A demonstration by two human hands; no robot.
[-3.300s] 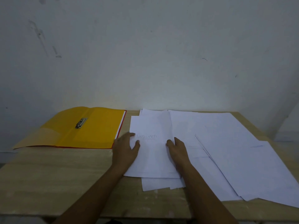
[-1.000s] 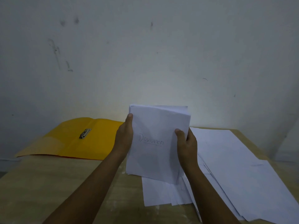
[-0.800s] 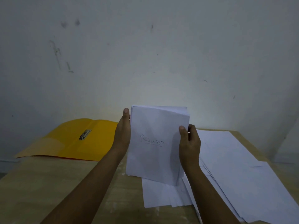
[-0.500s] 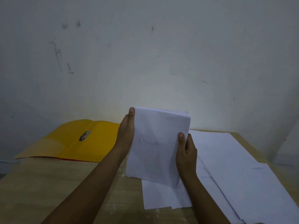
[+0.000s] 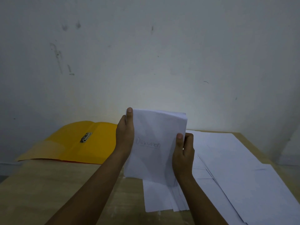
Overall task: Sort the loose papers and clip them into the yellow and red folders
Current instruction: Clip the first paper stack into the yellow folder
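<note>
I hold a stack of white papers (image 5: 155, 143) upright above the table, its front sheet bearing a handwritten word. My left hand (image 5: 124, 135) grips its left edge, thumb up near the top corner. My right hand (image 5: 184, 153) grips the right edge, thumb on the front. The stack's bottom edge rests near loose sheets (image 5: 159, 197) lying flat. An open yellow folder (image 5: 76, 143) with a metal clip (image 5: 86, 137) lies at the left. A thin red edge (image 5: 71, 161) shows beneath it.
More loose white papers (image 5: 235, 168) spread across the right half of the wooden table (image 5: 48, 192), reaching its right edge. A pale wall (image 5: 146, 54) rises directly behind the table.
The stack was lifted off the table and stood upright between both hands. In the last second my left thumb slid up toward the top corner; the stack stayed nearly still.
</note>
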